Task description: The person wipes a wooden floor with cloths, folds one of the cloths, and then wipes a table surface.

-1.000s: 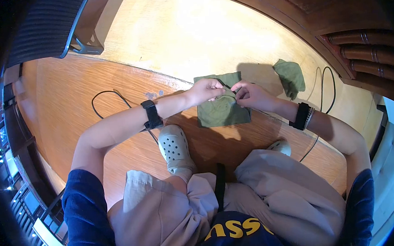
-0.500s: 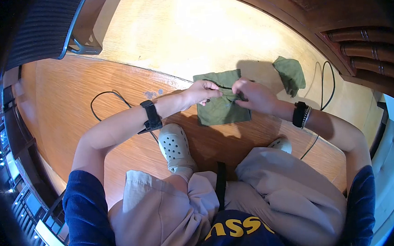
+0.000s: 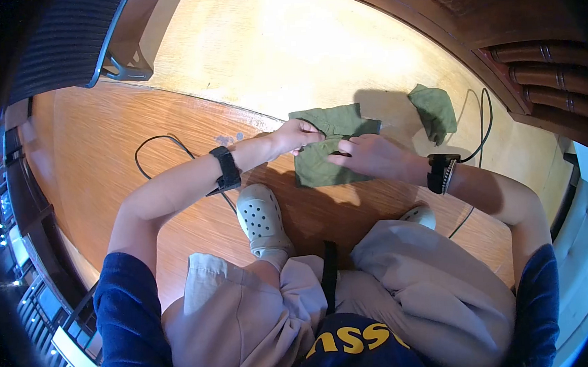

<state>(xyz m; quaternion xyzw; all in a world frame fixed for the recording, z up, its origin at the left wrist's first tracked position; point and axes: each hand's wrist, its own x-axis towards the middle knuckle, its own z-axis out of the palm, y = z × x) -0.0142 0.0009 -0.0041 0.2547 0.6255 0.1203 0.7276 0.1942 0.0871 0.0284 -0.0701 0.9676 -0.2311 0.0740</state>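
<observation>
A green cloth [image 3: 334,122] lies flat on the wooden floor in front of me. My left hand [image 3: 299,135] pinches its left edge between thumb and fingers. My right hand [image 3: 366,156] rests palm down on the lower right part of the cloth, fingers spread toward the left. A second green cloth [image 3: 433,111], crumpled, lies apart at the right. Both wrists carry dark bands.
A black cable [image 3: 160,143] loops across the floor at the left and another cable [image 3: 482,121] curls at the right. My foot in a pale clog [image 3: 261,219] is below the cloth. A dark chair [image 3: 63,43] stands at the top left; dark wooden furniture [image 3: 535,47] lines the right.
My right hand has let go of the cloth's top edge and dropped flat onto the cloth. The left hand has stayed pinching the left edge.
</observation>
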